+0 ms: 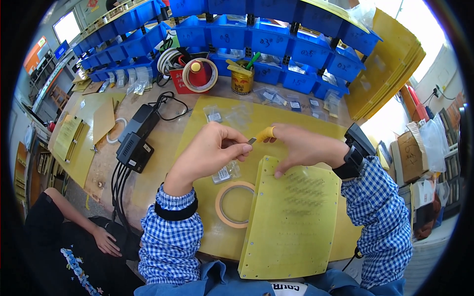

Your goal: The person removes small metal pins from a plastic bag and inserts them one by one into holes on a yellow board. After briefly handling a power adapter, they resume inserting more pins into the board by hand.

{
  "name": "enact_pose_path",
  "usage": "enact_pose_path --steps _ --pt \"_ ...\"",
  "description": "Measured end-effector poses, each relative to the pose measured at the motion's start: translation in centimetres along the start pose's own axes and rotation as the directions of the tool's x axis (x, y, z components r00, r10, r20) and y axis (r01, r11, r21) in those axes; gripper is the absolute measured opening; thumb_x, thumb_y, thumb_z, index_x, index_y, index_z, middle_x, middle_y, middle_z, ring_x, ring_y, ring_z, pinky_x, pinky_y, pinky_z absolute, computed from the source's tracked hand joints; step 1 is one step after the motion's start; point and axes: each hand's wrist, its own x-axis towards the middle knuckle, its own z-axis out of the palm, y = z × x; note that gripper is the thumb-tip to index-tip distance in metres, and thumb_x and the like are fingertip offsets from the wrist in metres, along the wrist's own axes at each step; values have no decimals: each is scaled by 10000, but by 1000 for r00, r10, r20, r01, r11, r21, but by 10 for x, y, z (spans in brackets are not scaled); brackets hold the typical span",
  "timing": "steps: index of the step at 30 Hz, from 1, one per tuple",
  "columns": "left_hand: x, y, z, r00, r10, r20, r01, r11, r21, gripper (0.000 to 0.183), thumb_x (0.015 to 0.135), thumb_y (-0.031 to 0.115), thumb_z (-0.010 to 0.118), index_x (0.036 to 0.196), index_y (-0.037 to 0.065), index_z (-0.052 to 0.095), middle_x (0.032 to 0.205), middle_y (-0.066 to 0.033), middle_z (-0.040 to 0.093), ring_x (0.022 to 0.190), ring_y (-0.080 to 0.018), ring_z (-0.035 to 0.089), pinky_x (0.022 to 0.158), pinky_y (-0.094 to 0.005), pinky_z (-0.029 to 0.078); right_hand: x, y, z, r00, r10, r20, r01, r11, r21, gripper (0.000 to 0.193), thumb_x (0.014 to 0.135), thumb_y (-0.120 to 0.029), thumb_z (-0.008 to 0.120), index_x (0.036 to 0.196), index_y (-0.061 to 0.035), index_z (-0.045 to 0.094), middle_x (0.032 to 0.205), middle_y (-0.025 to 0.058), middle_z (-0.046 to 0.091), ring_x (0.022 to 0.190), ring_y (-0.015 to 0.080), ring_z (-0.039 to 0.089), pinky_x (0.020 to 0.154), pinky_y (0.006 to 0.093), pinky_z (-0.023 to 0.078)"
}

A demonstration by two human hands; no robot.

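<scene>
My left hand [217, 148] pinches a small dark flat piece [252, 141] between thumb and fingertips, above the yellow work sheet. Just right of that piece is my right hand [306, 145], fingers apart, with a yellow finger cot [265, 134] on a fingertip; whether it touches the piece I cannot tell. The right thumb rests at the upper part of a yellow board [296, 232], which has rows of small marks, dark smudges and fasteners along its edges. A roll of tan tape [219, 204] lies beside the board's left edge. A small clear bag with a label [224, 173] sits below my left hand.
Blue parts bins [269, 42] line the back. In front stand a yellow can with tools [242, 81] and another tape roll [200, 75]. Black power adapters [136, 140] with cables lie left. Large yellow sheets [387, 64] stand right. Another person's hand [106, 241] is at lower left.
</scene>
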Motion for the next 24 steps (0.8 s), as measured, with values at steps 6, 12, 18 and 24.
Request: enact_pose_path --steps 6,12,18,24 --pt "0 -2 -2 1000 0 -6 0 1000 -19 165 849 60 645 903 -94 673 743 -98 680 685 -121 651 633 -252 528 5 1 2 998 -29 60 18 984 178 717 649 -148 807 1282 -29 494 1175 143 566 1141 271 519 962 370 412" --pt "2 -3 -3 1000 16 1 -16 1000 -7 168 850 70 649 883 -93 673 728 -90 672 667 -110 636 622 -251 523 9 9 8 987 -49 155 -28 889 458 623 748 -77 713 1324 -67 476 1167 82 614 1111 197 548 984 373 385" --pt "0 0 -1 1000 13 -17 -13 1000 -14 169 853 74 646 870 -91 673 719 -86 668 658 -105 628 610 -248 514 9 10 12 984 -54 170 -60 799 599 563 785 -18 657 1318 -45 475 1061 70 671 1051 140 567 941 309 420" --pt "-1 -2 -3 1000 3 -7 -3 1000 9 167 853 69 645 873 -95 670 732 -90 672 677 -114 642 633 -248 524 13 6 13 996 -5 89 -47 821 569 488 788 -13 665 1255 -18 523 945 64 681 900 128 614 843 268 471"
